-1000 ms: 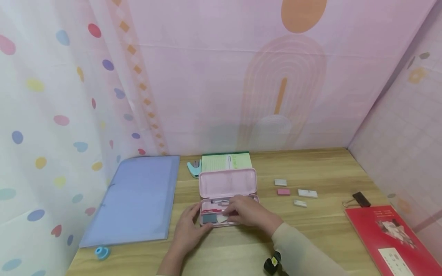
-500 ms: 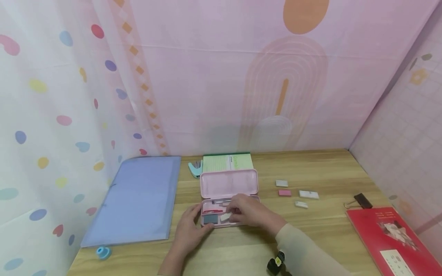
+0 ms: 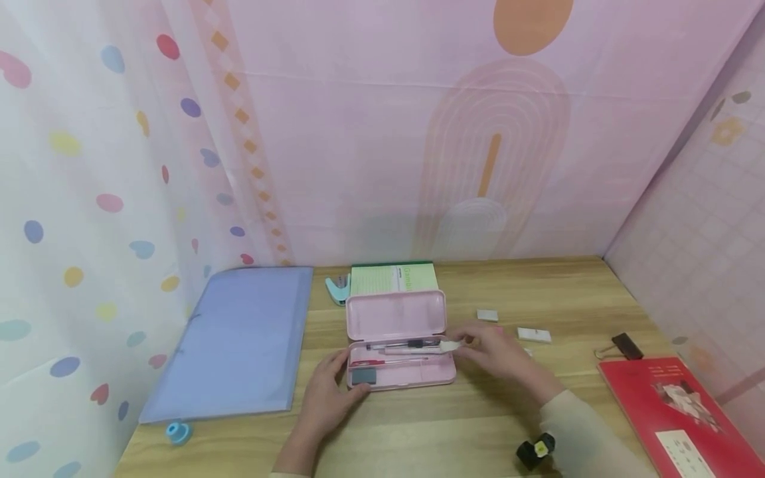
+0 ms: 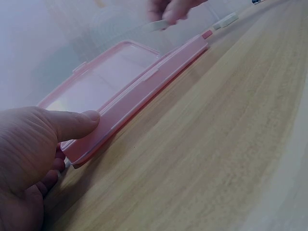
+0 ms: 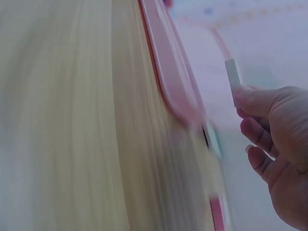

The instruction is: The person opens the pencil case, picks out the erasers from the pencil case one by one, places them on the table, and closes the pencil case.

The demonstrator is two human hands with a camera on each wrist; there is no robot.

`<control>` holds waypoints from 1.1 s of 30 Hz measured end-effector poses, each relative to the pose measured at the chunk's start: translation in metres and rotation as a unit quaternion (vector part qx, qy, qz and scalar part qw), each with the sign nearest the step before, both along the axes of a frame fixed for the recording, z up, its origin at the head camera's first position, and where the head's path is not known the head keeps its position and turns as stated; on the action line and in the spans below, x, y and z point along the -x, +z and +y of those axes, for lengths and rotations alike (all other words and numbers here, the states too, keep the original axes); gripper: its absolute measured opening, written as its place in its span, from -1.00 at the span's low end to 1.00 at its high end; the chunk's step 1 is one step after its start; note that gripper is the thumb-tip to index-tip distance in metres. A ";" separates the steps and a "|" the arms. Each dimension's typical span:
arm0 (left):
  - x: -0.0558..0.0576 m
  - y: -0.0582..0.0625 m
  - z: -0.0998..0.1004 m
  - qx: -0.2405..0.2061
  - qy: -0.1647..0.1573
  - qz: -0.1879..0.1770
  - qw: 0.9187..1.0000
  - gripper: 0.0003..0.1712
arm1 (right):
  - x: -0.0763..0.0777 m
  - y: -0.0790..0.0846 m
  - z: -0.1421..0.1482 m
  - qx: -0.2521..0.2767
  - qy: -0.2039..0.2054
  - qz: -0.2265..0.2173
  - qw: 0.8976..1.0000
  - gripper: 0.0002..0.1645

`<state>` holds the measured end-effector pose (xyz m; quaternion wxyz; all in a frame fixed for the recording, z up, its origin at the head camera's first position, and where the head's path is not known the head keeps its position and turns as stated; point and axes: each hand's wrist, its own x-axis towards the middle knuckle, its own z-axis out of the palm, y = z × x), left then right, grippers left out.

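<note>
A pink pencil case (image 3: 396,316) lies with its lid raised. My left hand (image 3: 323,401) grips its left end, thumb along the front wall in the left wrist view. A dark grey eraser (image 3: 363,376), a red pen (image 3: 369,363) and a black-and-clear pen (image 3: 388,346) lie inside. Off the case's right end, my right hand (image 3: 493,348) pinches a white eraser (image 5: 233,77) between thumb and fingers, held above the table. On the right, a light grey eraser (image 3: 487,315) and a white block eraser (image 3: 534,335) rest on the wood; the right hand partly hides a pink one and a small white one.
A blue folder (image 3: 239,345) covers the left, with a small blue round object (image 3: 178,433) before it. A mint stapler (image 3: 338,290) and a green notebook (image 3: 388,277) sit behind the case. Right: a black binder clip (image 3: 626,346) and red booklet (image 3: 678,405).
My right hand has lifted the white eraser out of the case's front compartment and carried it right, past the case's end. The left hand has stayed at the left end.
</note>
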<state>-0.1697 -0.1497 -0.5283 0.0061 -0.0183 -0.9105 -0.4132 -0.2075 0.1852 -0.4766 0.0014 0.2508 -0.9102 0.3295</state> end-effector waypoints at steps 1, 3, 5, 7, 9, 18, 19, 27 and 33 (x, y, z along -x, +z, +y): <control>0.000 0.000 0.000 0.001 -0.001 0.000 1.000 -0.05 | 0.000 0.000 0.010 0.001 -0.013 0.005 1.000 -0.79; 0.001 0.000 0.001 0.004 -0.003 0.000 1.000 -0.05 | 0.002 0.000 0.029 0.006 -0.039 0.005 0.999 -0.78; 0.002 0.001 0.001 0.005 -0.003 -0.001 1.000 -0.05 | 0.005 -0.001 0.047 0.010 -0.064 0.004 0.998 -0.79; 0.003 0.001 0.002 0.005 -0.003 -0.001 1.000 -0.06 | 0.008 -0.003 0.064 0.017 -0.095 -0.019 0.995 -0.78; 0.003 0.002 0.002 0.004 -0.003 -0.001 1.000 -0.07 | 0.012 -0.006 0.079 0.019 -0.122 -0.041 0.992 -0.77; 0.004 0.001 0.003 0.003 -0.008 0.010 1.000 -0.07 | 0.034 -0.016 0.120 0.017 -0.166 -0.037 0.985 -0.76; 0.004 0.000 0.003 0.003 -0.008 0.010 1.000 -0.07 | 0.037 -0.017 0.122 0.013 -0.173 -0.037 0.984 -0.76; 0.001 -0.002 0.006 0.003 -0.005 0.006 1.000 -0.07 | 0.049 -0.023 0.136 -0.028 -0.199 -0.040 0.979 -0.76; -0.001 -0.002 0.007 -0.001 -0.003 -0.001 1.000 -0.06 | 0.051 -0.023 0.137 -0.041 -0.202 -0.039 0.978 -0.77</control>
